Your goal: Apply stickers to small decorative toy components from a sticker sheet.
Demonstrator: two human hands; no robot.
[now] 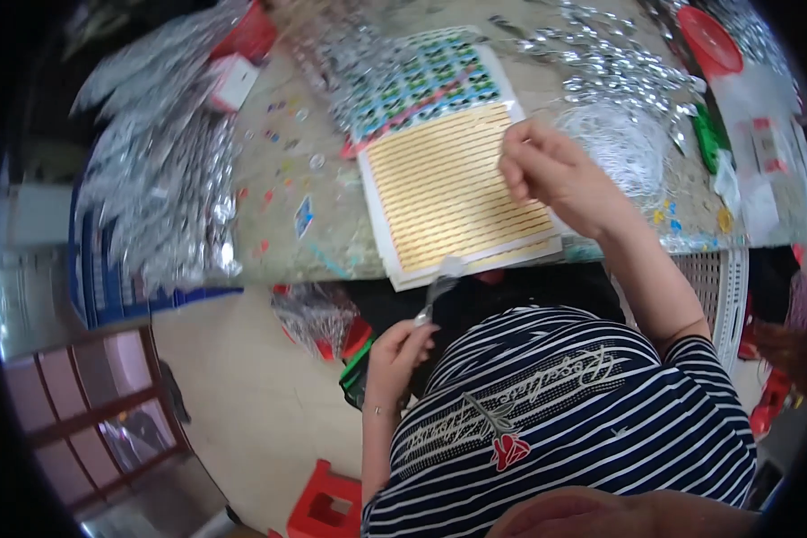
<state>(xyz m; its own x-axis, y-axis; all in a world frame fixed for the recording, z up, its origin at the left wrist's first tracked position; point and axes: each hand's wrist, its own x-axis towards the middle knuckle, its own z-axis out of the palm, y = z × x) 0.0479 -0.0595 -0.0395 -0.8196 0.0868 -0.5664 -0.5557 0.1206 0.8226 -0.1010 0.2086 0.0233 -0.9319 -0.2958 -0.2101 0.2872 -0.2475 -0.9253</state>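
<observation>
My left hand (398, 360) is closed in front of the table's near edge. Between its fingertips is a shiny silver, spoon-shaped piece (438, 289), its wide, pale end pointing up. Above the sheet's right side, my right hand (551, 175) has its fingers curled and pressed together; anything within them is too small or hidden to make out. Below that hand lies a yellow sheet with rows of thin dark lines (448, 193), on white backing that reaches the table edge. Beyond it is a blue and green patterned sheet (430, 81), partly covered by clear plastic packets (336, 58).
Silver pieces (619, 63) lie scattered at the far right, beside tangled white strands (611, 143). Silver plastic-wrapped packets (170, 179) fill a blue crate (90, 278) at left. A red basin (710, 40) and green object (707, 139) are at right. A red stool (325, 502) stands below.
</observation>
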